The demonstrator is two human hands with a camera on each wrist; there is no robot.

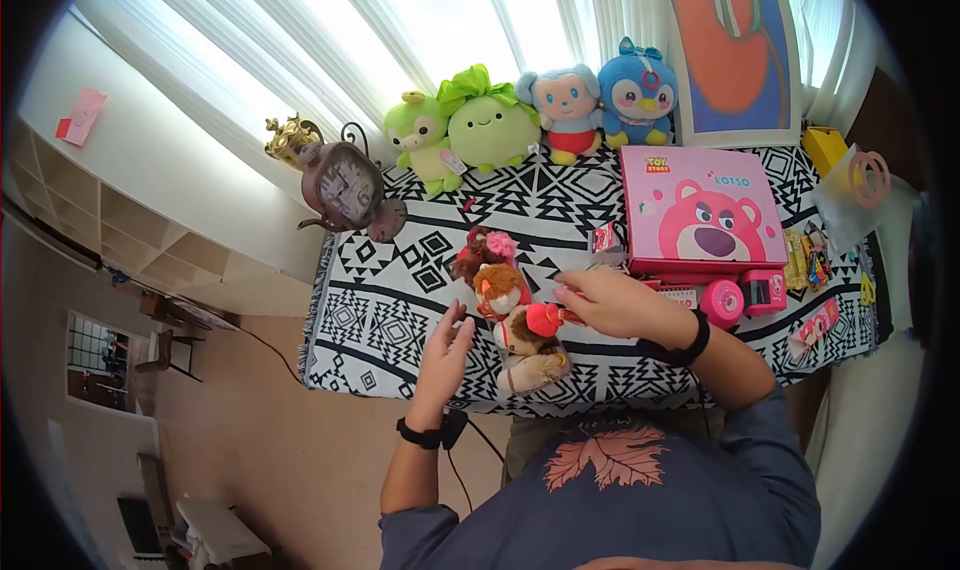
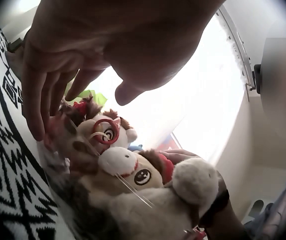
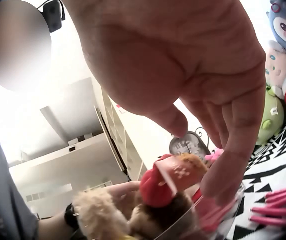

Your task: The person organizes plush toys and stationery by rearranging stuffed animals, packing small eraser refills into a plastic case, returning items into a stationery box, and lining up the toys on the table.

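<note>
Several small plush toys stand in a row at the table's middle: a dark brown one with a pink puff (image 1: pixel 499 245), an orange-brown and white one (image 1: pixel 497 288), and a nearer one with a red bow (image 1: pixel 546 318). A pale furry plush part (image 1: pixel 533 372) lies at the near end. Clear plastic shows around them in both wrist views. My left hand (image 1: pixel 445 358) is beside the row on its left, fingers loosely extended. My right hand (image 1: pixel 618 303) is on the other side, fingers relaxed, fingertips right by the red bow and the plastic edge. Neither hand grips anything.
A pink Lotso box (image 1: pixel 700 205) lies at the right, with a pink tape roll (image 1: pixel 722 303) and small stationery before it. Larger plush toys (image 1: pixel 492 130) line the back near the curtain. A clock (image 1: pixel 345 187) stands at the back left on the patterned cloth (image 1: pixel 400 270).
</note>
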